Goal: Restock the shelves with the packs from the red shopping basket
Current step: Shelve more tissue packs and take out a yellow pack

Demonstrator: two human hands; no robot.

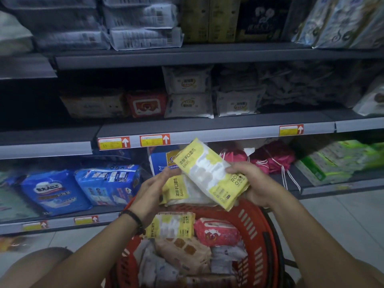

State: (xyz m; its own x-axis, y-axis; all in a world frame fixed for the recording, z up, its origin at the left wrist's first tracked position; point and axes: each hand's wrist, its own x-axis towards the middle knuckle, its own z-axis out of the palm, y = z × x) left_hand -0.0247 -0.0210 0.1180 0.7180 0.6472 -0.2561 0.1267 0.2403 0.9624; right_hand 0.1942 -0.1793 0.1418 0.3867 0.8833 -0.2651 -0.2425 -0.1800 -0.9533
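A red shopping basket [256, 229] stands on the floor below me, filled with several wipe packs: a yellow-and-white one [170, 225], a red one [217, 231], pinkish and pale ones beneath. My right hand [252, 185] grips a yellow-and-white pack [209, 173] tilted above the basket. Under it lies a second yellow-and-white pack [182, 191], held by my left hand [153, 191] at its left edge. The shelves [218, 129] rise right in front.
The middle shelf holds white wipe packs [188, 104], a red pack [146, 103] and a dark gap at the left. The lower shelf has blue diaper bags [56, 191], pink drawstring bags [270, 157] and green packs [336, 161]. Pale floor tiles lie to the right.
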